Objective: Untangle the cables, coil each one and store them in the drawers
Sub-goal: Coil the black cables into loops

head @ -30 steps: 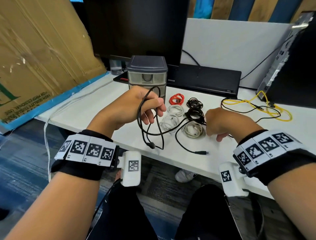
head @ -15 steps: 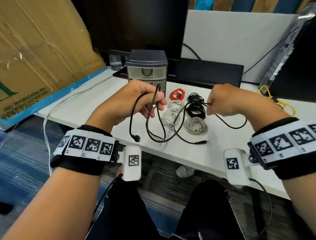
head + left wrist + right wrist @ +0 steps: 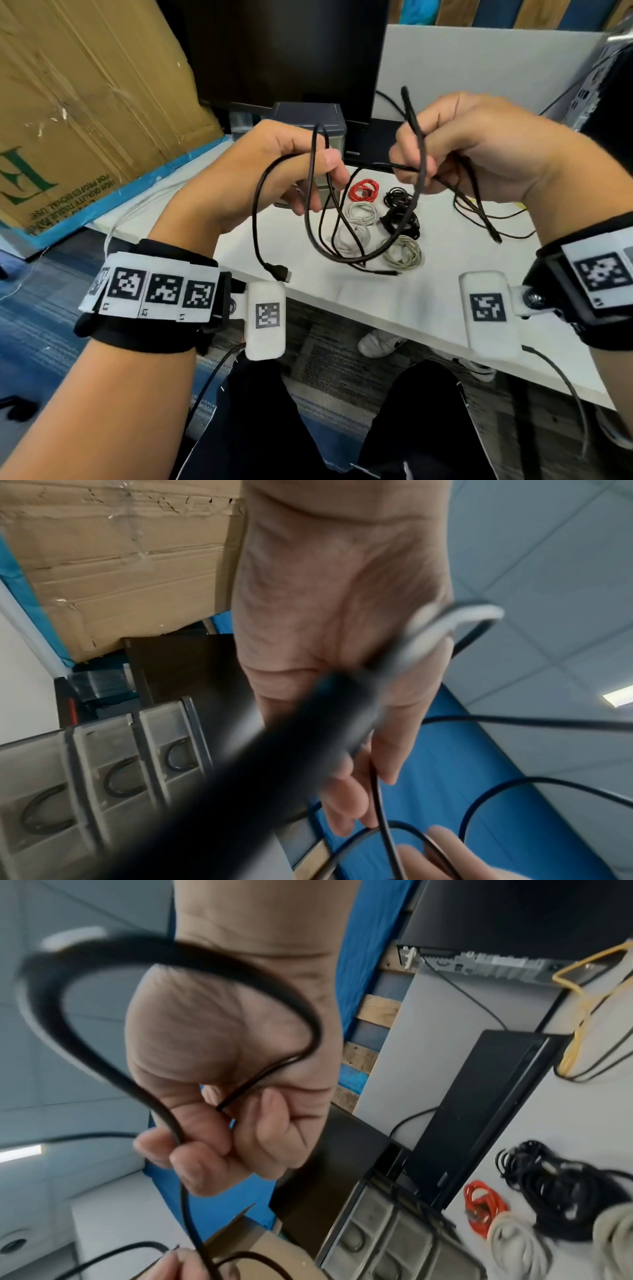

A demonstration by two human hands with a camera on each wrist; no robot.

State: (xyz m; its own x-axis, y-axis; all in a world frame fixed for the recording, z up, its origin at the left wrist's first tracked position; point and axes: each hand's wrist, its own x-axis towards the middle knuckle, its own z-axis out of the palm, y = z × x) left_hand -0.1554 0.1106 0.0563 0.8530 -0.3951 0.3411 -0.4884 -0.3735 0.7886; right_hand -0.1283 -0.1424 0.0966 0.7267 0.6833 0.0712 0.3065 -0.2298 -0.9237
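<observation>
Two hands are raised above the bench [image 3: 404, 308], and one black cable [image 3: 346, 219] is strung between them. The left hand [image 3: 274, 171] is curled round a gathered bunch of loops, with thumb and fingers closed on the strands; from this grip the loops hang down toward the bench, and a plug end [image 3: 279, 273] dangles beneath the wrist. The right hand [image 3: 479, 147] is closed on the same cable, which is pinched between thumb and fingers; one stiff length sticks up above the knuckles, and a loose tail trails down to the right.

The coming move is judged to turn on this relation: the free length runs from the right grip across and down to the left, its long axis roughly level between the hands and sagging low in the middle. The next turn would likely be fed by the right hand into the bunch held by the left.

Several coiled cables lie on the bench beyond the hands: a red coil [image 3: 364, 190], white coils [image 3: 361, 214] and black coils [image 3: 399, 212]. The drawer unit [image 3: 308, 113] stands behind the left hand, nearer to it than to the right, and its drawers are seen closed in the wrist views.
</observation>
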